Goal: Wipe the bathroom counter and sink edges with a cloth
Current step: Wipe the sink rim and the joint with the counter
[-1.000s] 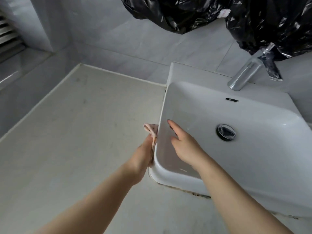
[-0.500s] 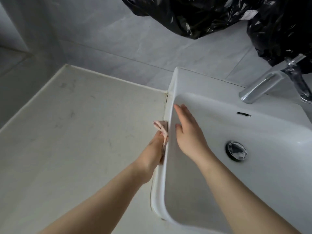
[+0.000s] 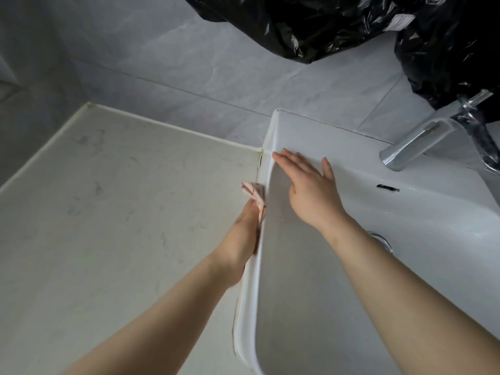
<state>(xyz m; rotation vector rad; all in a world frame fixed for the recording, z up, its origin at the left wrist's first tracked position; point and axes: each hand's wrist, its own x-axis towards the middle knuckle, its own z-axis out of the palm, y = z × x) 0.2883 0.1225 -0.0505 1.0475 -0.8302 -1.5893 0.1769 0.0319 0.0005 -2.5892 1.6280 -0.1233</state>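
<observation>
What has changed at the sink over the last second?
The left hand, holding the cloth against the outer left side of the sink, slid along it toward the back wall. The right hand slid the same way along the basin's inner wall, fingertips near the back corner. Unchanged: the left hand's grip on the cloth, the right hand flat and open, the faucet.

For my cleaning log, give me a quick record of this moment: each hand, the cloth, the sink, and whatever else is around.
left hand: holds the pink cloth against the outer left side of the sink
right hand: fingers straight, flat on the sink's inner left wall near the back corner
counter: pale marbled surface, left of the sink
faucet: chrome, back right
black plastic bags: above, by the tiled wall
drain: partly hidden behind the right forearm
</observation>
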